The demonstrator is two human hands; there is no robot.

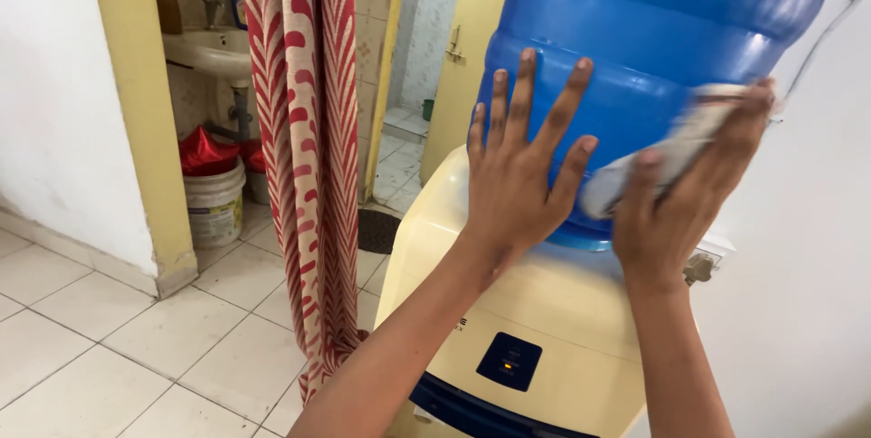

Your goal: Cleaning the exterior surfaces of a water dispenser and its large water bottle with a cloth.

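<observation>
Left hand [513, 180] flat, fingers spread, steadying blue bottle [635, 48] on dispenser [508, 311]; right hand [685, 193] gripping cloth [667, 152] (blurred). Best wiped with firm, even pressure.

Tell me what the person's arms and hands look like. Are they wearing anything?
Both arms are bare, with no sleeves showing. The left hand and right hand wear no gloves, rings, watch or bracelet. The fingers are long and slim, with short, plain nails.
</observation>
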